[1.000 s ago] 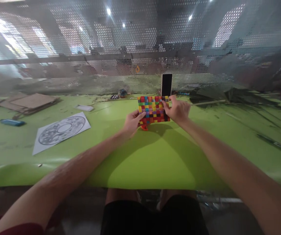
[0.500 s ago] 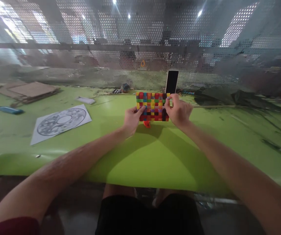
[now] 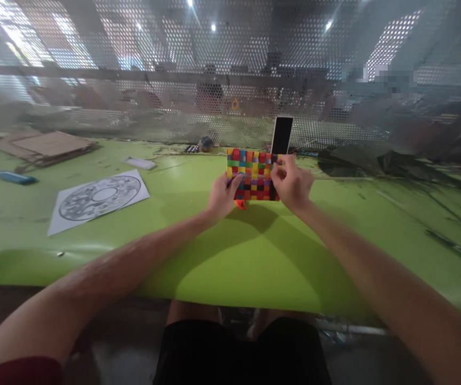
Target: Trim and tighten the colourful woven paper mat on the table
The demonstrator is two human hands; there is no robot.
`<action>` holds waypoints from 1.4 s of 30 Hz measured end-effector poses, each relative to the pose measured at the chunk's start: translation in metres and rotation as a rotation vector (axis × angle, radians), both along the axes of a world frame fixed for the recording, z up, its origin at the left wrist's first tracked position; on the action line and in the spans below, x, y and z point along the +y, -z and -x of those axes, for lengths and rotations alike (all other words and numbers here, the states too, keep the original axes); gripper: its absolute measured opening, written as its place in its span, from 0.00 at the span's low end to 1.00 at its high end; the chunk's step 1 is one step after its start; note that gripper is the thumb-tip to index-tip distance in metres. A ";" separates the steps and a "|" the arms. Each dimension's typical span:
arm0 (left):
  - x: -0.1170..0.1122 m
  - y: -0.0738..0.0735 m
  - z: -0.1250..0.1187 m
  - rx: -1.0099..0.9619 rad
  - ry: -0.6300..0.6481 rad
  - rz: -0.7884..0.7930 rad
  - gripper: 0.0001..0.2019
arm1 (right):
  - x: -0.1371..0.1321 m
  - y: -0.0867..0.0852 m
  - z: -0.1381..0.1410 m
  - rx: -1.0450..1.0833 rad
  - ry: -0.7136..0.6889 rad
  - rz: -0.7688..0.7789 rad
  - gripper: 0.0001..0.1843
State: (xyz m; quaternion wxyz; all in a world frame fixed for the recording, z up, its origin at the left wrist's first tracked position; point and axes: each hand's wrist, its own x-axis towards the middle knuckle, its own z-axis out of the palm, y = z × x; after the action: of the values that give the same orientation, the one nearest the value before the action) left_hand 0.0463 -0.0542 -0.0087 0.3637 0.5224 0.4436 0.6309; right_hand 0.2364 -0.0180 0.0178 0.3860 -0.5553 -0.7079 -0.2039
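A woven panel of many-coloured strips (image 3: 254, 174), in red, yellow, green, blue and black, is held up over the table. My left hand (image 3: 223, 193) grips its left side, with the thumb across the front and the other fingers behind, hidden. At the right edge, the thumb and forefinger of my right hand (image 3: 293, 184) are pinched together on the panel near its upper corner. A small red-orange object (image 3: 240, 204) shows just under the panel's lower edge; I cannot make out what it is.
A phone (image 3: 282, 135) leans upright behind the panel. On the left of the green table (image 3: 230, 267) are a printed ring pattern sheet (image 3: 102, 199), a blue cutter (image 3: 14, 177), cardboard pieces (image 3: 54, 145) and a small white box (image 3: 139, 162). Dark green leaves (image 3: 386, 166) lie at right.
The panel and my left hand have shifted slightly to the right. My right thumb and forefinger have moved a little lower along the panel's right edge.
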 end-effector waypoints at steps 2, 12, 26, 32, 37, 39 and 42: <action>-0.002 -0.002 -0.001 0.012 0.012 -0.023 0.07 | 0.000 0.001 0.000 0.012 -0.011 0.009 0.16; 0.005 -0.007 0.005 -0.026 0.081 -0.004 0.07 | 0.001 0.003 -0.001 0.108 -0.100 0.063 0.18; 0.014 0.004 0.006 0.046 0.113 -0.010 0.11 | 0.006 0.010 -0.004 0.044 -0.072 0.077 0.19; 0.013 0.003 0.004 0.047 0.098 0.019 0.09 | 0.006 0.013 -0.003 0.012 -0.079 0.087 0.20; 0.012 0.002 0.004 0.041 0.116 0.067 0.09 | 0.006 0.011 -0.002 -0.038 -0.034 0.111 0.20; 0.014 0.004 0.005 0.062 0.136 0.083 0.10 | 0.006 0.011 -0.001 -0.065 -0.003 0.131 0.21; 0.017 0.008 0.007 0.109 0.140 0.069 0.11 | 0.008 0.012 -0.001 -0.088 0.023 0.157 0.22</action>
State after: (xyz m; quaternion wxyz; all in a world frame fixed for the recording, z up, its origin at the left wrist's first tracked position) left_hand 0.0393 -0.0371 -0.0169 0.4001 0.5726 0.4467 0.5590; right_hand 0.2370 -0.0103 0.0056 0.3076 -0.5823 -0.7315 -0.1764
